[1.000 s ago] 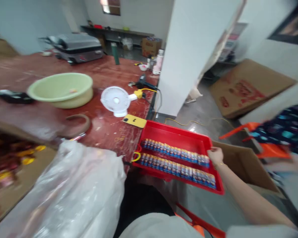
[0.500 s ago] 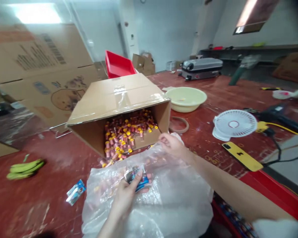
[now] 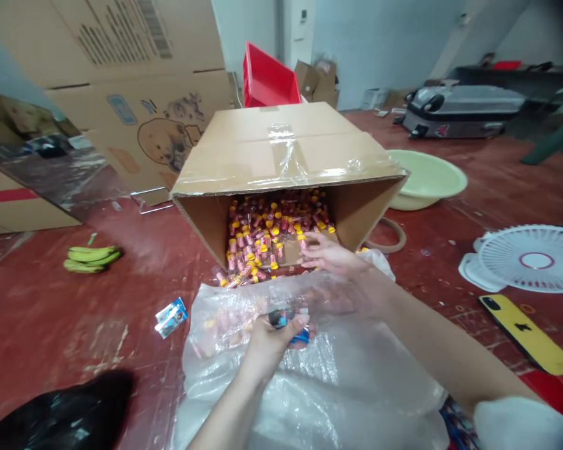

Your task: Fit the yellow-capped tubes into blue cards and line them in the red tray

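Note:
My left hand [image 3: 274, 340] is closed around a few small blue printed packets [image 3: 301, 336], the thumb lying across them, above a translucent plastic bag [image 3: 263, 403]. My right hand [image 3: 331, 255] reaches to the mouth of a cardboard box [image 3: 286, 147] lying on its side. Its fingers are apart, and nothing shows between them. Just by its fingertips stands one of many small pink bottles with yellow caps [image 3: 264, 242], which are heaped inside the box and spill over its front edge. More bottles show faintly through the bag.
Left of the bag lie blue packets [image 3: 171, 317], bananas [image 3: 92, 257] and a black plastic bag [image 3: 65, 409]. To the right are a pale green basin [image 3: 426, 178], a tape roll [image 3: 394, 236], a white fan [image 3: 535, 257] and a yellow phone [image 3: 528, 334]. Behind stands a red bin [image 3: 272, 78].
My right hand has let go of the bag's edge and stretched forward to the box opening, fingers spreading. My left hand still holds the packets. The view has turned left.

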`<move>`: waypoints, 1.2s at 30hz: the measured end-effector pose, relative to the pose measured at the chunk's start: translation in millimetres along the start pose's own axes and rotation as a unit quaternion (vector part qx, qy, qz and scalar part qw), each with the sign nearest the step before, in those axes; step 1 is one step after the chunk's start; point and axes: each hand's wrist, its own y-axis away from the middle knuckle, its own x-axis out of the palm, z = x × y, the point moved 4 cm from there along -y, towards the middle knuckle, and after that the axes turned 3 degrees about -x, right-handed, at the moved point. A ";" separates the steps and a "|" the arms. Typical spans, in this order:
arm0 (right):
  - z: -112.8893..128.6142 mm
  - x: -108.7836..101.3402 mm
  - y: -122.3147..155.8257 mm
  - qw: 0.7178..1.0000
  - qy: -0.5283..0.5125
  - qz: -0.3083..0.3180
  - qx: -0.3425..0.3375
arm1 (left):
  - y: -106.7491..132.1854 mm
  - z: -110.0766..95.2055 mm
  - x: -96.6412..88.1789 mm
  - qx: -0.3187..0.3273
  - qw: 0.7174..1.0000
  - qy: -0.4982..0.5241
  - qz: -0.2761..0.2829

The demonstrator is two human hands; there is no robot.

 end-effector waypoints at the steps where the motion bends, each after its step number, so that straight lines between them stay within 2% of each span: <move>1: 5.0 0.6 18.5 0.999 -0.039 0.017 -0.013 | -1.3 0.1 1.4 0.005 1.000 0.002 0.006; 4: 19.9 7.3 69.8 0.989 -0.129 0.030 -0.069 | -4.5 -2.7 7.3 0.040 0.998 -0.006 0.038; 6: 27.9 11.7 93.5 0.984 -0.126 0.008 -0.128 | -5.1 -5.6 11.5 0.058 0.997 -0.009 0.053; 10: 38.6 15.2 115.5 0.968 -0.019 -0.029 -0.250 | -1.7 -13.3 18.4 0.062 0.997 -0.003 0.040; 13: 43.9 16.1 118.7 0.953 0.093 -0.034 -0.287 | 2.2 -18.7 21.8 0.065 0.997 -0.014 0.026; 15: 44.3 18.3 116.4 0.956 0.108 -0.006 -0.274 | 3.6 -19.4 22.4 0.066 0.997 -0.028 0.023; 19: 33.7 21.5 104.8 0.980 0.002 0.048 -0.194 | 4.2 -12.0 20.5 0.044 0.998 -0.027 0.022; 24: 14.9 19.9 102.4 0.987 -0.076 0.033 -0.139 | 4.1 -2.3 24.6 -0.039 0.997 0.058 0.031; 29: 6.5 38.5 126.2 0.986 -0.014 0.074 -0.150 | 1.8 -11.1 39.6 -0.059 0.985 0.162 0.022; 32: 0.6 47.5 133.2 0.988 -0.004 0.042 -0.149 | 1.6 -15.5 44.8 -0.063 0.984 0.168 0.019; 36: -4.7 48.8 131.7 0.984 0.000 -0.002 -0.178 | 3.8 -17.1 44.6 -0.034 0.990 0.129 0.041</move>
